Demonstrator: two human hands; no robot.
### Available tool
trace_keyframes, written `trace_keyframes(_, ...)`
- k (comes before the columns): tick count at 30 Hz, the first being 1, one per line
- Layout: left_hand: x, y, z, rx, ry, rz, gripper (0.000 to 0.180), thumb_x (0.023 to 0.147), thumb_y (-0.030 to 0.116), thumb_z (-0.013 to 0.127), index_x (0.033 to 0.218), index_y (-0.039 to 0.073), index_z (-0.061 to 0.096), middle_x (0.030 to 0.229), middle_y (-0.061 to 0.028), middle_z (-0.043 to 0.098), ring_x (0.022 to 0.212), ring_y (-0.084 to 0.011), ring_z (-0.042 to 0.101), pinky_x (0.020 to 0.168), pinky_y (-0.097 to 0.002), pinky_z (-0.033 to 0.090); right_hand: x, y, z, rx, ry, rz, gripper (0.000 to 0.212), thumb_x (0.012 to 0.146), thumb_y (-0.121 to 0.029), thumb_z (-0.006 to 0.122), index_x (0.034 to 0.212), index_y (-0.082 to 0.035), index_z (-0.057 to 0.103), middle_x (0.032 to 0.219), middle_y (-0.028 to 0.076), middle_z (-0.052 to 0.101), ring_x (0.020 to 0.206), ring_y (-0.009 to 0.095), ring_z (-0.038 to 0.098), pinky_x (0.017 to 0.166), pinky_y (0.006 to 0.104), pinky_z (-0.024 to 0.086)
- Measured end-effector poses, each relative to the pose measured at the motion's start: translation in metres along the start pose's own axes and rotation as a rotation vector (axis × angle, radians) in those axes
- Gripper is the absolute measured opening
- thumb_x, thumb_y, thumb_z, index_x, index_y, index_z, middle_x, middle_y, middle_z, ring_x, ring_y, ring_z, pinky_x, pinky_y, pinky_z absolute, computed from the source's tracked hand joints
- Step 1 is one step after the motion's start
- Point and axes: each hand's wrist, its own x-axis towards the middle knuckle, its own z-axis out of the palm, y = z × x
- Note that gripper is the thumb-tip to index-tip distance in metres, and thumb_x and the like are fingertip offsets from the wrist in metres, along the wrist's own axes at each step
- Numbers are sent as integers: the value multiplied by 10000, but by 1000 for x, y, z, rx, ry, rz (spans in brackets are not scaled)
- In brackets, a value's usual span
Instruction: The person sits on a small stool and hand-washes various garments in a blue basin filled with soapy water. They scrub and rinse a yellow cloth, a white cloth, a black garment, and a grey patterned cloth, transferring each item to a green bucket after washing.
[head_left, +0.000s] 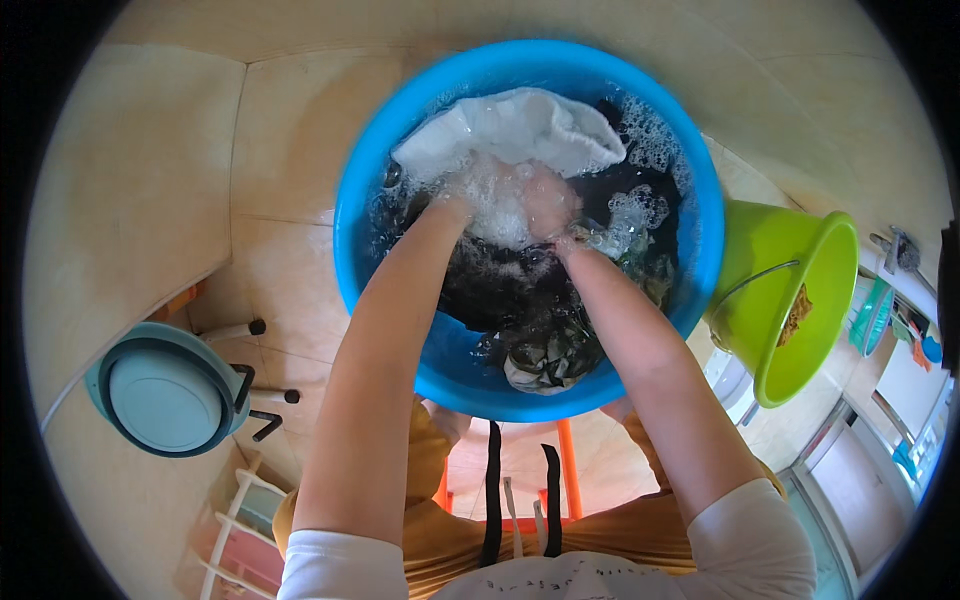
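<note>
Soapy water and wet clothes fill a large round blue tub (pixel 357 190). Both my arms reach down into it. My left hand (pixel 470 185) is sunk in foam beside the near edge of a white garment (pixel 520 125). Close by on its right, my right hand (pixel 550 205) is bent at the wrist, partly under suds. Foam, water and blur hide the fingers of both hands. Dark clothes (pixel 490 285) lie around and below my wrists. Nearer the front rim, a patterned piece of cloth (pixel 548 362) bunches up out of the water.
To the tub's right stands a lime-green bucket (pixel 750 260) with a wire handle and something yellowish-brown inside. A grey-blue basin (pixel 165 400) is at the left, by a tiled wall. An orange stool (pixel 566 470) shows between my legs. A white rack (pixel 232 525) stands lower left.
</note>
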Motion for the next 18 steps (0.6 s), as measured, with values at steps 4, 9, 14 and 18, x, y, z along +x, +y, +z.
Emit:
trace_keyframes(4,-36,35,-53,-262,-24,-200,419,870,264,588,1180,-17,608,1093,-234,641,1045,-376,606,923,-401,466,-5,-23,-39,131,-180,185,376,935,-408,489,1073,-107,668,1096,151,645,990,337,617,835,408,492)
trace_keyframes(9,-92,58,-2,-784,823,-68,474,875,304,635,1240,5,585,1268,-199,558,1182,-297,531,1013,-366,400,-65,-52,-81,230,436,-377,129,846,-184,643,916,-87,692,876,88,592,833,314,584,721,390,485)
trace_keyframes(14,-153,123,-1,-1888,752,-83,573,985,444,474,1409,64,415,1411,-134,448,1285,-290,444,1076,-379,339,-113,-82,-146,196,513,-565,108,798,-125,663,899,-105,693,846,61,585,792,273,571,681,378,456)
trace_keyframes(18,-165,112,-19,-2501,-49,322,745,933,648,374,1418,83,385,1355,-133,509,1220,-315,507,1043,-443,402,-156,-99,-177,152,494,-797,80,753,-152,670,832,-141,671,837,20,578,756,240,532,667,385,433)
